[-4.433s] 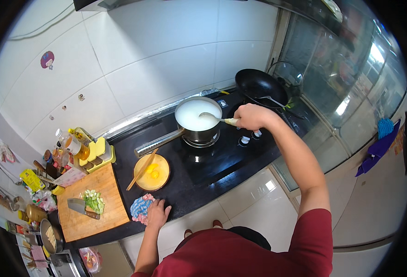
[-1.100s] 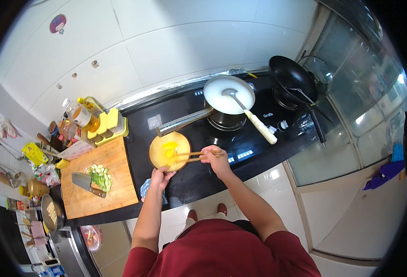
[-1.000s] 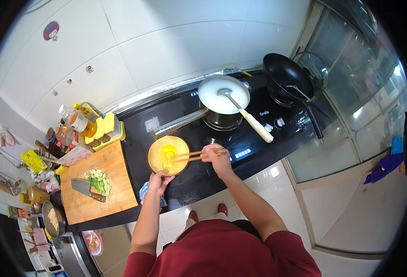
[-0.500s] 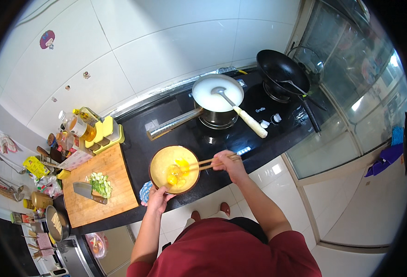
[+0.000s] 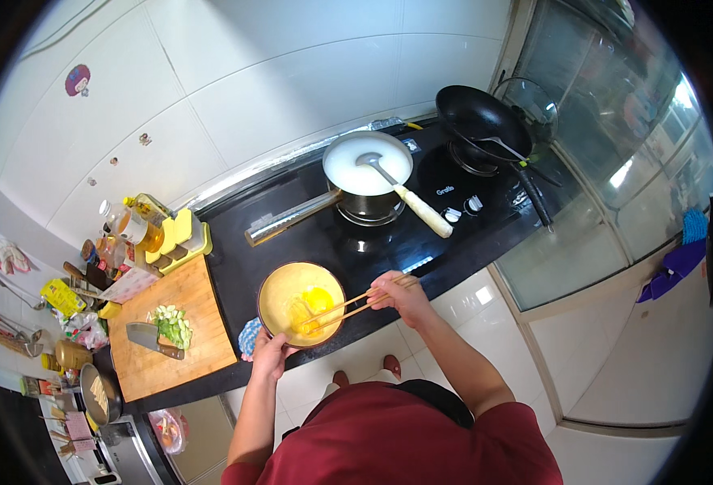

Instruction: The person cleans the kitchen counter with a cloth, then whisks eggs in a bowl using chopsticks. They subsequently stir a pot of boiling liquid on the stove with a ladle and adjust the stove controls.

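My left hand (image 5: 270,354) grips the near rim of a yellow bowl (image 5: 280,291) with a dark edge, tilted a little at the counter's front. Inside it lies raw egg (image 5: 316,302), partly mixed, with bright yolk at the right. My right hand (image 5: 402,296) is closed around a pair of wooden chopsticks (image 5: 355,308), whose tips dip into the egg. Next to my left hand is a blue and white patterned cloth (image 5: 249,336). Left of the bowl, a cleaver (image 5: 148,335) and chopped green vegetable (image 5: 175,327) rest on a wooden cutting board (image 5: 203,364).
A saucepan (image 5: 355,187) of whitish liquid with a ladle (image 5: 421,212) across it stands on the hob, its handle pointing left. A black wok (image 5: 478,117) with a spatula sits at the far right. Bottles (image 5: 134,228) and yellow seasoning boxes (image 5: 183,238) line the wall. Glass doors stand at right.
The chopstick tips have moved down and nearer in the bowl, and the egg has spread and blended more. My right hand has shifted slightly; the whole view has drifted a little.
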Tool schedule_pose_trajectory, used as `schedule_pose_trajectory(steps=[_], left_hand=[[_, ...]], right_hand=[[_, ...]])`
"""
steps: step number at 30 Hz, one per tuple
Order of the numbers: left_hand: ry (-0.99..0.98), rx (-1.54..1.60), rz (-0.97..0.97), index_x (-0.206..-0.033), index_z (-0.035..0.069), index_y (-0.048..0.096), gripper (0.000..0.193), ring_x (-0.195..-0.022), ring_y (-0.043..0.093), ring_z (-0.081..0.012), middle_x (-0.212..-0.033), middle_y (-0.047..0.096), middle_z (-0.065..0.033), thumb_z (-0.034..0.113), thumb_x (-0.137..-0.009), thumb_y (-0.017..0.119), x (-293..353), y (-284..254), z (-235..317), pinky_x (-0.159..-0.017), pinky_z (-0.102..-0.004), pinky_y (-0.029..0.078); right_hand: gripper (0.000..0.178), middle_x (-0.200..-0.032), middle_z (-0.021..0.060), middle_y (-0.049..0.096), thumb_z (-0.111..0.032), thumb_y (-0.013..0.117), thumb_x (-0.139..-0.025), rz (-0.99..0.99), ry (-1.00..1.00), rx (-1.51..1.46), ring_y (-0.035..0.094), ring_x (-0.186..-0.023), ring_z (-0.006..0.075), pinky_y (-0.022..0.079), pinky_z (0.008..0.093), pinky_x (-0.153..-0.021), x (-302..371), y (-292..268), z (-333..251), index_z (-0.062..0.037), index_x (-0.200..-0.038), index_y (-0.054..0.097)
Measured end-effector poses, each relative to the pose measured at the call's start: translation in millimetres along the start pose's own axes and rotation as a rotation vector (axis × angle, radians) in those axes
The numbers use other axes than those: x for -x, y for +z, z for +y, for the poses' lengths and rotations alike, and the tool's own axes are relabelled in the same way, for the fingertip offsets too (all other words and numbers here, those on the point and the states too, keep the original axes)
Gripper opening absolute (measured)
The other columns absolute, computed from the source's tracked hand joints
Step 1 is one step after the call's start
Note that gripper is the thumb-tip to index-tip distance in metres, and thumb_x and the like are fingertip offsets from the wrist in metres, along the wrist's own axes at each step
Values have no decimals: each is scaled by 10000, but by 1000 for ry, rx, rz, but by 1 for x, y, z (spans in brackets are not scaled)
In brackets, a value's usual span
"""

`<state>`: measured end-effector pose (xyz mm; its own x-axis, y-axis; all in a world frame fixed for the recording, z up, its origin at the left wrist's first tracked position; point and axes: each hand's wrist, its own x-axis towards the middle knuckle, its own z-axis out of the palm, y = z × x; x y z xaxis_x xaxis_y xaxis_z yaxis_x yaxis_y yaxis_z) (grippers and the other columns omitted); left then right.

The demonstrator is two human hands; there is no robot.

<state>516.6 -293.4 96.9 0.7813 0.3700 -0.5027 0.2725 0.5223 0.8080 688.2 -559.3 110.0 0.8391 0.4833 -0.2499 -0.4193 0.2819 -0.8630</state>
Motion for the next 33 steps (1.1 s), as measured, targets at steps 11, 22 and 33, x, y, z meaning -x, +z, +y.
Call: schedule_pose_trajectory(steps=[11,22,33], left_hand=[[7,-8,26,-1320,2,428,473,-978,669,-258,-1222,585,-148,-43,-854,490,6,-1,2,-699,-347,616],[-10,-2,4,-1331,-13,402,491,-970,669,-262,-1220,572,-157,-37,-852,511,9,-10,6,-713,-351,618],[-16,-15,-19,-1311,-27,435,467,-981,671,-250,-1190,592,-149,-46,-853,525,13,-9,10,-737,-337,621]], right_hand=[[142,-870,110,692,-147,606,-932,1,1,1,697,-754,180,599,293,-673,-11,-7,9,-13,-944,649],[127,-863,120,696,-133,587,-947,64,-65,-42,704,-736,185,600,288,-654,-17,-4,8,-21,-939,646],[113,-848,117,689,-125,602,-930,-17,43,-71,702,-730,190,607,289,-651,-10,1,12,-22,-926,647]])
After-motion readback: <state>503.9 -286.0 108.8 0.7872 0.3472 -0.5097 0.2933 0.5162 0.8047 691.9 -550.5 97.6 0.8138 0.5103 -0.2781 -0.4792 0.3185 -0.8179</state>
